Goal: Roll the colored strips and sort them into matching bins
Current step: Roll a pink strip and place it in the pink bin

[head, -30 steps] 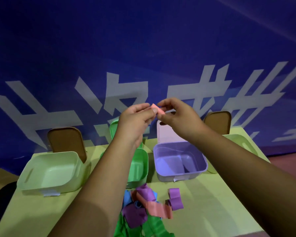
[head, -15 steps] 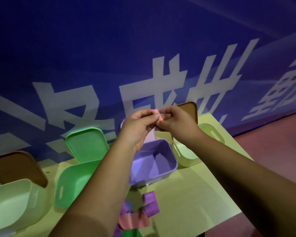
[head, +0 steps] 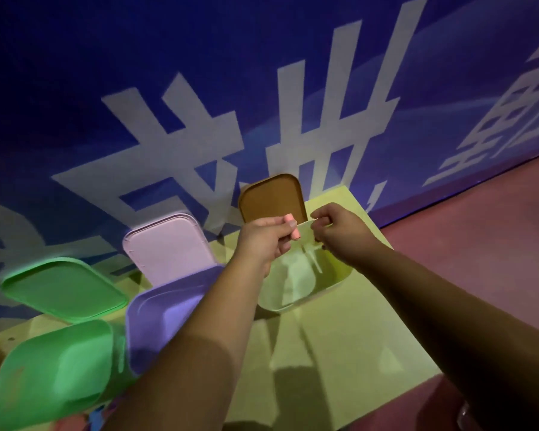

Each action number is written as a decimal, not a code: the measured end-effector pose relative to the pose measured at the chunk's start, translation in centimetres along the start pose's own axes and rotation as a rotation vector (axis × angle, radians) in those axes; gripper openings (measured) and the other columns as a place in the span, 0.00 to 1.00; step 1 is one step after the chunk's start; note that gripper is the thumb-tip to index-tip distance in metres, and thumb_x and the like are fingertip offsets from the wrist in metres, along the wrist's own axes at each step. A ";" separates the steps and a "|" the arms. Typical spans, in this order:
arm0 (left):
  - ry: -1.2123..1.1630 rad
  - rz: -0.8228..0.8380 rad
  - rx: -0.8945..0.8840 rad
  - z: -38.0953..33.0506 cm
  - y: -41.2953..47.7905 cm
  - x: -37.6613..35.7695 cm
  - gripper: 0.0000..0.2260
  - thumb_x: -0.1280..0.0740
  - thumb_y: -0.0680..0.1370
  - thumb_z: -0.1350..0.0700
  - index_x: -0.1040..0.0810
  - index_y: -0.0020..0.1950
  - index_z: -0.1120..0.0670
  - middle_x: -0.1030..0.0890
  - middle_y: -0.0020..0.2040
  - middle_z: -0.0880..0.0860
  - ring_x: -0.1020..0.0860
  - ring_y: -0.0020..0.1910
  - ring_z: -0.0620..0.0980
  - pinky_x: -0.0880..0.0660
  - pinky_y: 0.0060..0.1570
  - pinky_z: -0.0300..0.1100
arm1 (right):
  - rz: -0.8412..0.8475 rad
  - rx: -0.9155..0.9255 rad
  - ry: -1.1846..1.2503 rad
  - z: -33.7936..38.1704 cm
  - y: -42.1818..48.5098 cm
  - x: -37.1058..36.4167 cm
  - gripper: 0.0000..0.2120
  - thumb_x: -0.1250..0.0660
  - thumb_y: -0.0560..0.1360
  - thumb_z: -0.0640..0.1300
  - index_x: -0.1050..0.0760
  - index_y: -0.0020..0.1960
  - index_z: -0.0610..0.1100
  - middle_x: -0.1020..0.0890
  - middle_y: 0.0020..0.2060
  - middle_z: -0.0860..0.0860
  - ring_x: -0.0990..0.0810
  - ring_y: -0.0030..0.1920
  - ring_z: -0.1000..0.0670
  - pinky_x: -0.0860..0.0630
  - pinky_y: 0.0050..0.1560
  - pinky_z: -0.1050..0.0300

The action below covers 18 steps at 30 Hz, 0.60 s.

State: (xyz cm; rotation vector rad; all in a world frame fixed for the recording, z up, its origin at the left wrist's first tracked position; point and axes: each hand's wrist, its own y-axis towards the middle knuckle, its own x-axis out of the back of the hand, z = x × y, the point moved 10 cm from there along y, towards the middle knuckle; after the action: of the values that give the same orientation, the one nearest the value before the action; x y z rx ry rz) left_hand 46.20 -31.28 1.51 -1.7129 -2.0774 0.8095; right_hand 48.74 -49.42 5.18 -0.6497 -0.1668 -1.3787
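**A:** Where is the strip, and what has it?

**B:** The pink roll [head: 292,227] is pinched at the fingertips of the left hand [head: 262,241]. It hangs in the air over the back rim of the pale bin [head: 293,306], which sits by the far right corner of the surface [head: 339,353]. The right hand [head: 339,233] is just beside it, off the roll, with its fingers curled. I cannot tell whether it pinches anything.

**A:** What could go wrong from here?

**B:** The grip is light and right at the tip, so I'd guess the roll springs open once it is let go. It also hangs over the rim, not the middle. A careless drop could land it behind the bin, against the brown lid [head: 271,197], or bounce it out onto the surface. The purple bin [head: 147,337] stands close on the left, so a sideways flick might put it there. The light is dim and tinted, which makes matching colours hard, and I can't confirm that this bin is the pink one.

**A:** And the room?

**B:** The surface is yellow-green. The green bin [head: 44,377] is toward its left edge, and the lilac lid [head: 168,244] and green lid [head: 63,287] lean back near the far edge. Behind them is a blue wall [head: 199,57] with big white characters, and a reddish floor [head: 479,244] runs past the right edge
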 end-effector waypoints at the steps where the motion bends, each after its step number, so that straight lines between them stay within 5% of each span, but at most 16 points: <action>1: 0.016 -0.021 0.029 1.2 0.9 -0.7 0.03 0.25 0.82 0.62 0.15 0.55 0.60 0.15 0.38 0.56 0.22 0.32 0.47 0.26 0.36 0.38 | -0.055 -0.023 -0.023 -1.4 0.9 1.1 0.11 0.35 0.80 0.42 0.21 0.61 0.48 0.16 0.48 0.48 0.17 0.43 0.45 0.20 0.42 0.51; 5: 0.096 -0.088 0.105 5.9 4.4 -2.5 0.07 0.26 0.81 0.64 0.17 0.58 0.62 0.16 0.34 0.55 0.25 0.25 0.44 0.30 0.29 0.37 | -0.071 -0.015 -0.171 -5.6 3.7 2.0 0.14 0.31 0.79 0.39 0.20 0.64 0.42 0.18 0.55 0.45 0.19 0.47 0.44 0.27 0.47 0.56; 8: 0.115 -0.132 0.128 8.7 6.5 -3.3 0.10 0.23 0.79 0.66 0.16 0.60 0.64 0.15 0.35 0.55 0.19 0.31 0.47 0.19 0.39 0.43 | -0.029 -0.039 -0.254 -7.8 5.2 1.5 0.17 0.30 0.80 0.41 0.20 0.68 0.42 0.18 0.59 0.44 0.19 0.56 0.44 0.28 0.55 0.57; 12: 0.122 -0.231 0.158 11.3 9.0 -4.0 0.07 0.20 0.76 0.65 0.17 0.45 0.57 0.14 0.39 0.56 0.16 0.43 0.55 0.16 0.57 0.54 | -0.006 -0.076 -0.251 -9.6 6.2 1.4 0.16 0.33 0.81 0.41 0.19 0.68 0.43 0.16 0.61 0.44 0.19 0.62 0.42 0.26 0.59 0.55; 15: 0.188 -0.306 0.177 13.1 10.9 -3.9 0.13 0.20 0.75 0.62 0.15 0.31 0.55 0.13 0.35 0.56 0.14 0.42 0.58 0.15 0.57 0.54 | 0.022 -0.061 -0.230 -10.0 6.4 1.1 0.13 0.34 0.82 0.42 0.16 0.63 0.42 0.14 0.58 0.45 0.18 0.60 0.43 0.25 0.57 0.55; 18: 0.270 -0.364 0.184 13.6 11.7 -4.2 0.07 0.22 0.75 0.57 0.12 0.37 0.55 0.13 0.33 0.53 0.13 0.41 0.59 0.15 0.51 0.48 | 0.043 -0.069 -0.221 -10.6 6.7 0.9 0.13 0.35 0.82 0.45 0.17 0.62 0.43 0.14 0.56 0.46 0.18 0.57 0.44 0.27 0.52 0.55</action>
State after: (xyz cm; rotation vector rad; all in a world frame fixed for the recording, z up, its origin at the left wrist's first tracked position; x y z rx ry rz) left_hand 48.43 -36.92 -15.87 -1.2221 -1.9766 0.5969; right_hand 52.53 -55.33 -5.27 -0.8588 -0.2807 -1.2740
